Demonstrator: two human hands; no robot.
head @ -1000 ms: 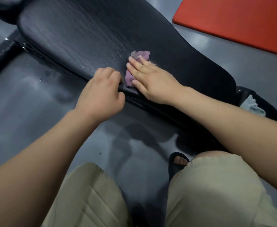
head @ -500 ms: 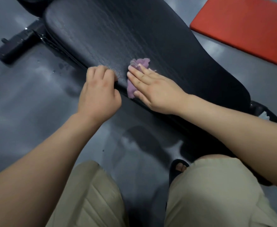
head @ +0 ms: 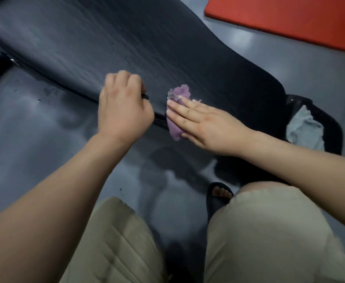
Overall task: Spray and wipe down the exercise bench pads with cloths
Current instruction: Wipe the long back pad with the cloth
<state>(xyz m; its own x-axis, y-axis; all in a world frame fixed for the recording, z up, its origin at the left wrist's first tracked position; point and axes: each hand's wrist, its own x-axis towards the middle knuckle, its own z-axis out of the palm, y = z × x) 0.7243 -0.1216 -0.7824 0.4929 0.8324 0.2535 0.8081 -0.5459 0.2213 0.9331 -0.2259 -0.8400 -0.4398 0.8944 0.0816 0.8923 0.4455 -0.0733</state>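
The crumpled purple cloth (head: pixel 177 93) sits on the near edge of the long black grain-textured vinyl bench pad (head: pixel 86 48), roughly midway along it, with its lower end draped over that edge. The right hand (head: pixel 206 123) pins it under straight, flat fingers (head: pixel 179 111), with none curled round it. The left hand (head: pixel 122 111), just beside, has its fingers clenched over the same edge, gripping the pad.

With only flat pressure holding the cloth, a sideways stroke could bunch it up or drag it off the edge onto the grey floor (head: pixel 35 139).

The pad's long axis runs from far left to near right, with its narrower end pointing near right. The cloth lies lengthwise across that axis.
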